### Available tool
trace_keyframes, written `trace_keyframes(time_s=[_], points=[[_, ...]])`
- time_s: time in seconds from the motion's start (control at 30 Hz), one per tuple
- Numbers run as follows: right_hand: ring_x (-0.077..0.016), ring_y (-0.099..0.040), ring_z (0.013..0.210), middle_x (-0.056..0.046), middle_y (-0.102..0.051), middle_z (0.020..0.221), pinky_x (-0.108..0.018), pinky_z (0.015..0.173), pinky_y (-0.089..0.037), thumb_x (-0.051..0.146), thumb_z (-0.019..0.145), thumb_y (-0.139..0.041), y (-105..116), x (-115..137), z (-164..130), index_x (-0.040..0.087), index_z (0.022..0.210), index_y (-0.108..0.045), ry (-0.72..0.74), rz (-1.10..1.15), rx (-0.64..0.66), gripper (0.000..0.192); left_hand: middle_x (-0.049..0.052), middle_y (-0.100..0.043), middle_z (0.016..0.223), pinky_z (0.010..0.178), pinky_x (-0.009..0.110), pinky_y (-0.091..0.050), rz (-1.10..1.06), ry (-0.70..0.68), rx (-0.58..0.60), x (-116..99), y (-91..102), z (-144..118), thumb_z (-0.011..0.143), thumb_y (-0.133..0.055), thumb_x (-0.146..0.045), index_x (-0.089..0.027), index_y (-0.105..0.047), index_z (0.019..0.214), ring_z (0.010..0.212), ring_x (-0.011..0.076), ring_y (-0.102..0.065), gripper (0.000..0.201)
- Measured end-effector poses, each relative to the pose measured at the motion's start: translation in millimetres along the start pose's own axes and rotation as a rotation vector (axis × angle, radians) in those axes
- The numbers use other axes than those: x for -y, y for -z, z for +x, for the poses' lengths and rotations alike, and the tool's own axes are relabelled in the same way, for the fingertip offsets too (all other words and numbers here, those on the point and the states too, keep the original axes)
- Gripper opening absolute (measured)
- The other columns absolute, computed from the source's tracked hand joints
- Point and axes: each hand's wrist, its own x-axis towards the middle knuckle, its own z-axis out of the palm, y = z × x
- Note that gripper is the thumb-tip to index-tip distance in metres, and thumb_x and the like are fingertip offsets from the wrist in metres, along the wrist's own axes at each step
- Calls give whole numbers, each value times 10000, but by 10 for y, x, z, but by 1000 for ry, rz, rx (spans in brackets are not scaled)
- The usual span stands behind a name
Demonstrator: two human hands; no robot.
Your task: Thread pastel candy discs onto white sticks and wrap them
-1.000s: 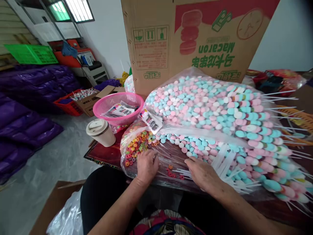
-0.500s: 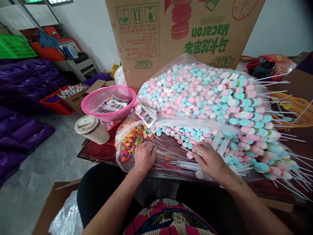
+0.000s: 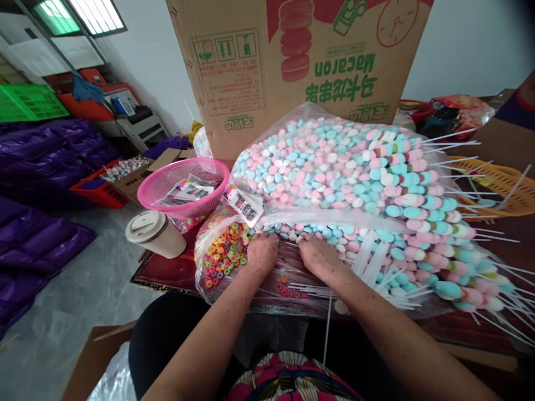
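left hand and right hand rest palms down, fingers curled, holding nothing visible, at loose pastel discs; ring candies at nine o'clock, white sticks at three.

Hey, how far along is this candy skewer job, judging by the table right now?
Done: a big heap of finished skewers lies at the right. In hand: the left hand and the right hand are at the loose pastel discs. Left: a large bag of discs, ring candies and bare sticks remain unused.
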Motion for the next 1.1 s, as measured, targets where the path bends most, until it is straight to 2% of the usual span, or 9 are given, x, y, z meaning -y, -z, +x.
trace_keyframes(time_s=[0.1,0.23,0.37,0.47,0.63,0.77,0.9,1.0,1.1], points=[[-210,-589,874,-125,-622,1088,-287,667,-392,172,861,-407,20,-10,41,145,872,-633,16,63,-10,227,79,-646,943,851,365,-433,-172,24,-19,22,47,-94,759,-540,-164,-182,-631,948,929,223,-581,211],[-146,-565,703,-33,-641,789,-241,598,-383,340,913,-351,205,-44,-168,178,820,-590,38,199,-42,303,45,-655,769,676,286,-487,-454,109,-53,-35,0,-246,768,-554,-230,-137,-624,933,700,157,-608,202],[-108,-499,591,29,-561,637,-213,549,-365,366,891,-382,243,43,-370,191,716,-519,183,622,-45,282,24,-645,687,539,234,-469,-1131,254,45,-202,-12,-396,677,-675,-289,-120,-630,816,548,110,-578,223],[-117,-493,636,21,-551,672,-222,587,-362,323,873,-399,152,120,-401,200,731,-495,177,693,-144,211,27,-649,686,582,252,-490,-1494,305,163,-304,86,-472,593,-758,-274,-111,-641,773,573,118,-597,269],[-126,-441,597,23,-505,625,-235,558,-315,309,855,-410,97,134,-339,209,733,-464,87,536,-181,167,46,-680,825,733,284,-507,-1595,173,280,-339,142,-525,624,-763,-258,-123,-663,920,740,139,-637,340],[-114,-477,570,23,-547,606,-215,530,-320,328,878,-383,268,14,-379,203,707,-494,136,541,-49,239,26,-661,708,590,272,-522,-1605,364,250,-286,2,-485,531,-794,-202,-114,-622,818,599,137,-633,347],[-156,-553,613,-11,-620,663,-238,532,-319,357,898,-377,394,-159,-653,213,970,-556,-1,225,7,240,14,-651,686,528,257,-522,-1627,486,182,-171,-15,-426,549,-740,-158,-128,-580,824,541,130,-626,319],[-196,-608,704,-69,-672,782,-261,558,-328,315,892,-402,262,-181,-897,199,970,-576,9,-43,187,223,-14,-645,717,548,261,-535,-1631,448,138,-111,55,-404,612,-682,-144,-163,-556,982,553,121,-632,391],[-194,-628,741,-81,-684,843,-263,572,-343,210,877,-402,95,-137,-1016,182,931,-575,-5,-78,249,183,-12,-643,736,565,261,-542,-1619,424,151,-111,105,-402,636,-657,-133,-163,-557,1036,572,119,-636,413]])
